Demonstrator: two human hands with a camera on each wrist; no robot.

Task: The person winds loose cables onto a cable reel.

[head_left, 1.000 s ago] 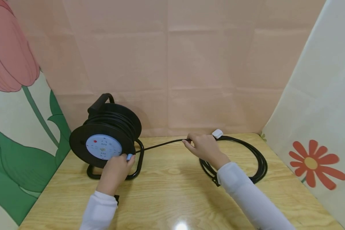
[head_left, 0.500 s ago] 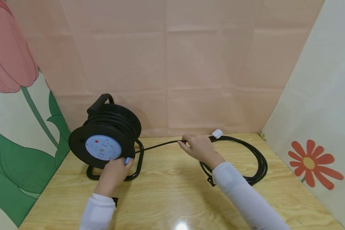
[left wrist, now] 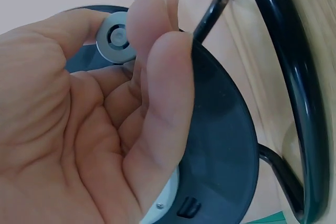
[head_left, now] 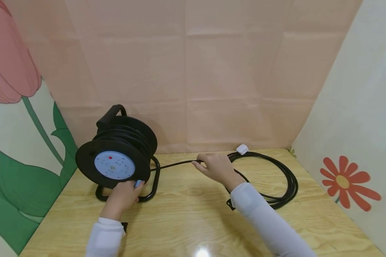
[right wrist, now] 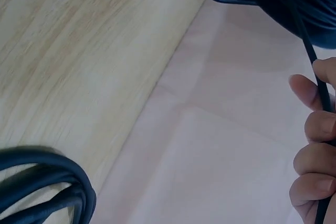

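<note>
A black cable reel [head_left: 115,157] with a pale blue socket face stands on the left of the wooden table. My left hand [head_left: 123,198] pinches the blue crank knob [head_left: 138,183] at the lower edge of its front disc. In the left wrist view the round knob [left wrist: 116,38] sits between thumb and curled fingers. A black cable [head_left: 177,164] runs from the reel to my right hand [head_left: 217,169], whose fingers curl round it. In the right wrist view the cable [right wrist: 308,48] passes through those fingers. Loose cable coils [head_left: 289,182] lie to the right of that hand.
A white plug [head_left: 242,149] rests at the back of the coils, near the pink backdrop [head_left: 186,71]. The reel's black tubular stand [head_left: 154,189] sits on the wooden table [head_left: 180,221]. Flowered cloths [head_left: 366,107] flank both sides.
My left hand and the knob have moved down and slightly left as the socket face turns a little. My right hand has shifted left toward the reel, still gripping the cable.
</note>
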